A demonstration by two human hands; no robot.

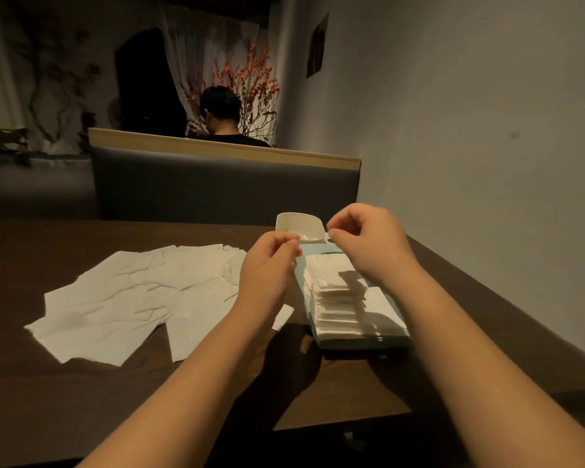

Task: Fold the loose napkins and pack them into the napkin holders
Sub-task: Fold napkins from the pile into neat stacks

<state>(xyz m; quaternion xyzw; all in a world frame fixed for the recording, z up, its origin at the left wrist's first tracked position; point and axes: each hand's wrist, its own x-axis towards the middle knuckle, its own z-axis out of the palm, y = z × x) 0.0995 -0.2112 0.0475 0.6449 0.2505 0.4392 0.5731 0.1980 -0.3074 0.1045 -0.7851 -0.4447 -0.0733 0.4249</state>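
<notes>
Both my hands hover above the dark wooden worktop [81, 393], left hand [269, 261] and right hand [368, 241] with fingers curled; whether they pinch anything I cannot tell. Loose white paper napkins [132, 298] lie spread at left; folded ones fill the pale blue napkin holder [362, 342] below my right hand.
</notes>
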